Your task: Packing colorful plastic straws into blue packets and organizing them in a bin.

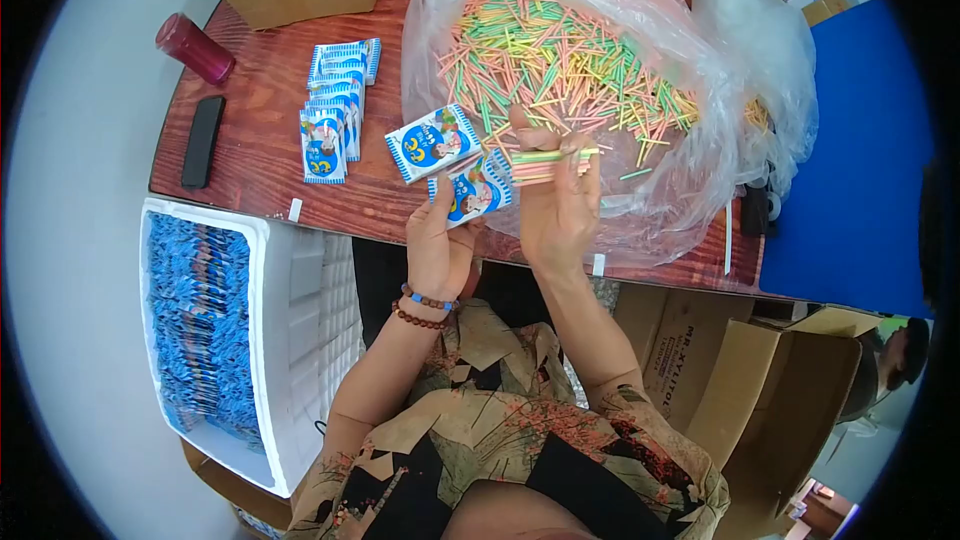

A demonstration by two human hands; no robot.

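Blue packet, pastel bundle: one fill seems under way, a big heap remains

Beneath the clear plastic bag point(665, 228) spreads a red-brown table point(262, 90). The bag lies open around a broad heap of pastel sticks point(560, 55), so much appears left to pack. Left of the bag, below table level, a white foam box point(262, 340) holds tight rows of blue packets point(205, 325); I cannot tell whether those are filled. Also left of the bag lies an overlapping row of packets point(335, 105), probably finished ones. Against the bag's left edge sits a loose packet point(435, 143). By the bag's near-left corner, the left hand point(438, 248) pinches a held packet point(473, 192). Over the bag's near side, the right hand point(560, 225) clasps a stick bundle point(538, 169). The hands are apart, their loads meeting; whether any tips are inside is hidden, so this fill looks unfinished.
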